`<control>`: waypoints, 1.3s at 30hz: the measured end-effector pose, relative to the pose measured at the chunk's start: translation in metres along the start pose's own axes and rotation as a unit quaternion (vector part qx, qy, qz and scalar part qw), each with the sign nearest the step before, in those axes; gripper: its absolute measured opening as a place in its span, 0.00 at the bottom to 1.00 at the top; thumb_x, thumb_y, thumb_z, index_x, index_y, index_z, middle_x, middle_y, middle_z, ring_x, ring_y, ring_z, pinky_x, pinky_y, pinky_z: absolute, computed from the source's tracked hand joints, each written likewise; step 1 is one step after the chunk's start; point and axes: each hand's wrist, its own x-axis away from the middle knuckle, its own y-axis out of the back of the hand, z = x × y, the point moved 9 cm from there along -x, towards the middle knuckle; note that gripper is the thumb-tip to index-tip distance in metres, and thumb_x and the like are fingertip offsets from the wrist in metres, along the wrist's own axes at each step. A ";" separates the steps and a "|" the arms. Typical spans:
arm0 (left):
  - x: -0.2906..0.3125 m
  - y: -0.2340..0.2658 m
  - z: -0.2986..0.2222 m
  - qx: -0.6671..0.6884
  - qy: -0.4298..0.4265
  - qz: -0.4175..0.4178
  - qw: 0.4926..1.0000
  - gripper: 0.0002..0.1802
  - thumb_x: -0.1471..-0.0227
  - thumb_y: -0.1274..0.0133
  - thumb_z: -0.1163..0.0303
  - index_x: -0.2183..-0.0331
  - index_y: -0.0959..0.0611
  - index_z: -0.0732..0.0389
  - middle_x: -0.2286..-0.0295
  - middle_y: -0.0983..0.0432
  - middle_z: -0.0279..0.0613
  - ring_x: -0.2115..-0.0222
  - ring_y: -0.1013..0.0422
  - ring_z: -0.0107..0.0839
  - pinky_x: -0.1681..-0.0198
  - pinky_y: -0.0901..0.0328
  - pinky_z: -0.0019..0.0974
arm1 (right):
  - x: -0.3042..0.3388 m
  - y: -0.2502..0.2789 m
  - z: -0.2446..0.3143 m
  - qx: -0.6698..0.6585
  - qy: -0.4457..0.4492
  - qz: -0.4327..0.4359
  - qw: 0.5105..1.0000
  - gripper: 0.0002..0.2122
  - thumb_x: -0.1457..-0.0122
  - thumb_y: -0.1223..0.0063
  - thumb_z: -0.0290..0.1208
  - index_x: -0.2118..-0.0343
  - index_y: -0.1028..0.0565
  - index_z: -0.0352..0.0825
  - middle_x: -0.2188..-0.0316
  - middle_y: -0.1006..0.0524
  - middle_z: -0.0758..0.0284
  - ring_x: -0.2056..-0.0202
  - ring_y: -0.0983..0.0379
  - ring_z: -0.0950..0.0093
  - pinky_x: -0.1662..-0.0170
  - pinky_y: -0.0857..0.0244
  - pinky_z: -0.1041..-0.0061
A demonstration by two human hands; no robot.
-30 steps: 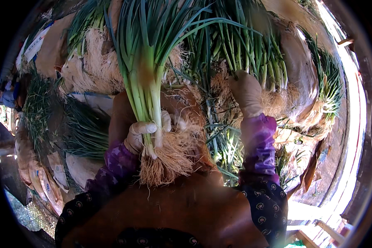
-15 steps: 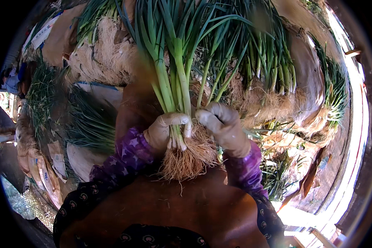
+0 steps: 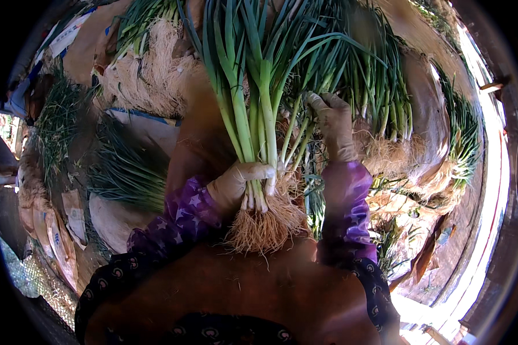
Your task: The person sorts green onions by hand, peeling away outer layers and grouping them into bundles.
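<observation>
My left hand, in a pale glove, is closed round a bunch of green onions just above their bulbs. The bunch stands upright, with long dark leaves at the top and a tangle of tan roots hanging below the hand. My right hand, also gloved, is raised beside the thinner stalks to the right of the bunch. Its fingers are bent among the green leaves; what lies between the fingertips is hidden. Just beyond it lies a heap of green onions with roots toward me.
More rooted onions lie at the far left. Cut leaves sit left of my arm, near loose greens. Another bundle rests at the right, by the bright edge. A brown sheet covers my lap.
My right hand has left the base of the bunch and moved up and away to the leaves beyond. The left hand still grips the bunch, shifted slightly right in view.
</observation>
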 end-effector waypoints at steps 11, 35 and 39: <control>-0.007 0.014 -0.009 0.122 -0.043 -0.029 0.991 0.16 0.55 0.51 0.64 0.67 0.26 0.69 0.83 0.31 0.40 0.86 0.33 0.27 0.85 0.35 0.26 | 0.123 0.009 0.021 -0.532 0.073 0.365 0.761 0.11 0.38 0.62 0.36 0.63 0.30 0.35 0.86 0.32 0.76 0.86 0.35 0.85 0.83 0.45 0.84; -0.009 0.023 -0.010 0.145 -0.040 -0.076 0.986 0.20 0.54 0.53 0.62 0.66 0.26 0.71 0.83 0.30 0.44 0.87 0.33 0.31 0.87 0.34 0.30 | 0.135 0.001 -0.054 -0.135 -0.041 0.171 0.975 0.10 0.45 0.50 0.27 0.61 0.29 0.32 0.63 0.27 0.64 0.59 0.30 0.73 0.57 0.34 0.73; -0.015 0.015 -0.026 0.166 -0.065 0.023 0.984 0.17 0.55 0.53 0.62 0.73 0.25 0.69 0.84 0.30 0.43 0.89 0.34 0.31 0.88 0.34 0.30 | 0.149 -0.055 -0.001 0.215 0.254 0.354 0.874 0.13 0.46 0.51 0.30 0.58 0.31 0.31 0.64 0.28 0.65 0.59 0.31 0.71 0.58 0.35 0.72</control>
